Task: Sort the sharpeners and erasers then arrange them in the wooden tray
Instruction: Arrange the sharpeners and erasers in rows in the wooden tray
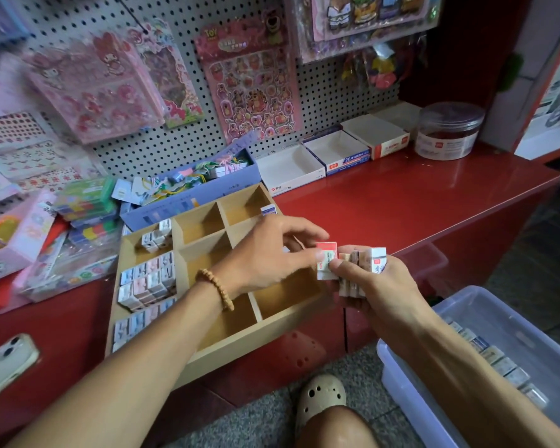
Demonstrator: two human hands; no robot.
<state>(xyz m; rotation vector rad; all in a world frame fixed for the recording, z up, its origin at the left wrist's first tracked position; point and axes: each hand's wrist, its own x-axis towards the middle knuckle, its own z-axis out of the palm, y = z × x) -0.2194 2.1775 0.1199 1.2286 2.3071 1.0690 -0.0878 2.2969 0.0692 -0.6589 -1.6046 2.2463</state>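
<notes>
I see a red tabletop (401, 202) running under a grey pegboard (320, 101) hung with sticker sheets (251, 82). On it, overhanging the near edge, sits the wooden tray (240, 345), divided into compartments. Its left column is filled: small white sharpeners (156, 237) at the far end, and nearer me rows of little boxed pieces in pink, blue and white (147, 281), too blurred for me to tell which kind they are. One blue-and-white eraser (268, 210) stands in the far right compartment; the middle compartments show bare wood. At lower right a clear plastic bin (527, 321) holds a row of more small boxed pieces (495, 363). Against the pegboard stand open white cartons (288, 171), a lilac box of tangled items (191, 185) and a clear round jar (448, 130). A phone (4, 363) lies at the left edge. My right hand (369, 282) is curled around a stack of erasers (362, 266) just beyond the tray's right side. My left hand (269, 253), a bead bracelet (217, 289) on its wrist, reaches over the tray and pinches the red-and-white eraser (325, 260) at the end of that stack.
</notes>
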